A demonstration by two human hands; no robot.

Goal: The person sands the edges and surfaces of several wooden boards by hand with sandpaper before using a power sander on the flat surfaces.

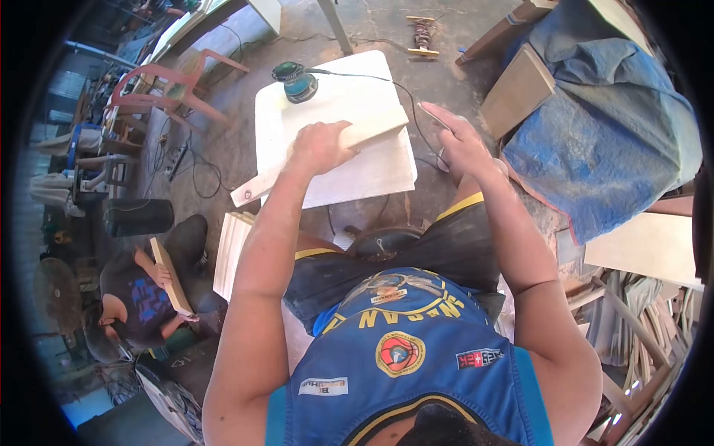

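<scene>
My left hand (pixel 322 149) is wrapped over a pale wooden board (pixel 377 128) that lies slantwise across a white table (pixel 349 74). The board's lower left end, with a dark knot, sticks out past the table's left edge. To the right of the table, my right hand (pixel 462 141) is raised near the board's other end, apart from it. Its fingers are close together along a thin, flat piece (pixel 428 110) too small to name. A teal and black power sander (pixel 299 83) stands at the table's back left, its cord running right.
A pink plastic chair (pixel 190 89) stands at the back left. At the left, a seated co-worker (pixel 149 290) holds a wooden board (pixel 171 279). A blue tarp (pixel 595 126) covers something on the right, above stacked wood strips (pixel 639 320). Boards (pixel 232 249) stand beside my leg.
</scene>
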